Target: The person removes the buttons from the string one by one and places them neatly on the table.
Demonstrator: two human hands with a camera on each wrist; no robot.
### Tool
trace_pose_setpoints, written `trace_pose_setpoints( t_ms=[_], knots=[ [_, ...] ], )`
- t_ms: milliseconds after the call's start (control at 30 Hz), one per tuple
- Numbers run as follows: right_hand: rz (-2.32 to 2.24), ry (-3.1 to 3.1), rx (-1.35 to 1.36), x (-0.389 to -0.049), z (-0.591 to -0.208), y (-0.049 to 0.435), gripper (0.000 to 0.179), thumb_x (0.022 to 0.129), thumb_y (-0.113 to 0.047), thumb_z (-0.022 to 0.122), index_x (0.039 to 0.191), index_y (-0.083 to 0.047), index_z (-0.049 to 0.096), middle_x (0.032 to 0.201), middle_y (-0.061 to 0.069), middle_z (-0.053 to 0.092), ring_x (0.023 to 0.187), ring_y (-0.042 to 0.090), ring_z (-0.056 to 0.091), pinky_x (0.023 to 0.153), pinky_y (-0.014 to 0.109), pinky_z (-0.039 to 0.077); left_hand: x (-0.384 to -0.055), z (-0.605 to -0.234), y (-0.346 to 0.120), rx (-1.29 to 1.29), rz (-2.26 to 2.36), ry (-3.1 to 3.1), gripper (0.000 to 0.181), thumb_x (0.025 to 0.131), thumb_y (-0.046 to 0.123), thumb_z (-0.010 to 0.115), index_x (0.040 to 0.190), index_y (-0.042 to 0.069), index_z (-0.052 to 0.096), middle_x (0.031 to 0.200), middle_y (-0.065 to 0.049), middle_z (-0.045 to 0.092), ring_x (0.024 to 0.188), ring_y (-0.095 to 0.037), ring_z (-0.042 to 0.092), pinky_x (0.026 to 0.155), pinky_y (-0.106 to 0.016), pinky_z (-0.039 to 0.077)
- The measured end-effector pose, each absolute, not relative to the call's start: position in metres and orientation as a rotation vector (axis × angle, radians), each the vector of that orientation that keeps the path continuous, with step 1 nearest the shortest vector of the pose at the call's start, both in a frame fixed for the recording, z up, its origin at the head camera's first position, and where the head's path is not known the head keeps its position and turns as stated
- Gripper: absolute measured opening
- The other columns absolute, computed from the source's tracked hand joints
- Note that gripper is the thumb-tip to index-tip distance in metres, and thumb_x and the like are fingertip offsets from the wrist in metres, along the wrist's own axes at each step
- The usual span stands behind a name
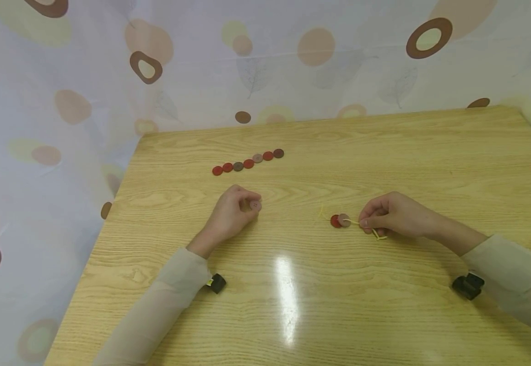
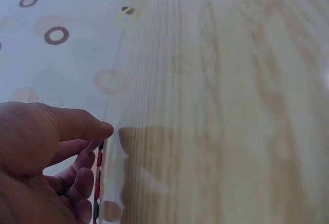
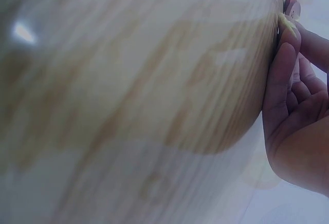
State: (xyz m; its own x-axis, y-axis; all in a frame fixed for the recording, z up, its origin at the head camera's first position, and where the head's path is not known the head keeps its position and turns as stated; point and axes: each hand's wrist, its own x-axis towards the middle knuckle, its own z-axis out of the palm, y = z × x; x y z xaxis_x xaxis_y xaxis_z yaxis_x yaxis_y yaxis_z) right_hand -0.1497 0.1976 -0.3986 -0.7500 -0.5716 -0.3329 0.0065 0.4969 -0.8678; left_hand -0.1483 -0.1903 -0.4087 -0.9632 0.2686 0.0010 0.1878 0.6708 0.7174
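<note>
My left hand [image 1: 232, 212] pinches a pinkish button [image 1: 256, 206] between thumb and fingertips, just above the table. The left wrist view shows that button [image 2: 92, 146] nearly edge-on. To the right, my right hand [image 1: 395, 214] pinches a yellow string [image 1: 352, 221] close to the tabletop. Two buttons are on the string, a red button [image 1: 335, 221] and a pink button [image 1: 344, 220], overlapping each other. One string end trails left of them, and a knotted end [image 1: 380, 237] hangs below the right fingers. In the right wrist view the right hand [image 3: 295, 88] rests low beside the table surface.
A slanting row of several red, pink and dark buttons [image 1: 248, 163] lies on the wooden table [image 1: 384, 305], beyond the left hand. A patterned cloth [image 1: 274, 66] hangs behind the table and along its left side. Black cameras [image 1: 468, 285] are strapped to both wrists.
</note>
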Motion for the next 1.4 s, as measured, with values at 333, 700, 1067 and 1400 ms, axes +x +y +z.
trace_pose_setpoints(
  t_ms=[333,700,1067,1400],
  knots=[
    [-1.248,2.134,-0.459,-0.15,-0.399,0.198,0.014,0.097,-0.01,0.066,0.098,0.004,0.068,0.082,0.01,0.066,0.065,0.01,0.054,0.058,0.025,0.049,-0.15,-0.408,-0.185,0.374,1.21,2.764,0.026,0.094,0.017,0.071,0.118,0.008,0.075,0.109,-0.004,0.061,0.097,-0.022,0.053,0.085,-0.037,0.045],
    [-1.235,2.162,-0.473,-0.15,-0.399,0.199,0.014,0.097,-0.011,0.067,0.098,0.002,0.069,0.082,0.01,0.067,0.064,0.01,0.055,0.057,0.024,0.049,-0.179,-0.406,-0.149,0.496,1.238,2.801,0.021,0.094,0.018,0.069,0.114,0.011,0.075,0.105,0.003,0.063,0.094,-0.016,0.054,0.084,-0.033,0.046],
    [-1.257,2.158,-0.517,-0.149,-0.405,0.195,0.012,0.097,-0.009,0.066,0.099,0.002,0.069,0.081,0.009,0.068,0.063,0.011,0.056,0.055,0.024,0.048,-0.25,-0.401,-0.116,0.475,1.113,3.052,0.023,0.096,0.015,0.059,0.113,0.01,0.075,0.104,-0.004,0.062,0.095,-0.021,0.056,0.095,-0.041,0.038],
    [-1.251,2.142,-0.509,-0.144,-0.406,0.182,0.01,0.097,-0.007,0.065,0.098,0.002,0.07,0.08,0.009,0.067,0.063,0.012,0.056,0.055,0.024,0.048,-0.279,-0.411,-0.121,0.289,1.081,2.999,0.021,0.095,0.022,0.062,0.112,0.014,0.074,0.127,-0.003,0.059,0.125,-0.021,0.049,0.111,-0.047,0.019]
  ],
)
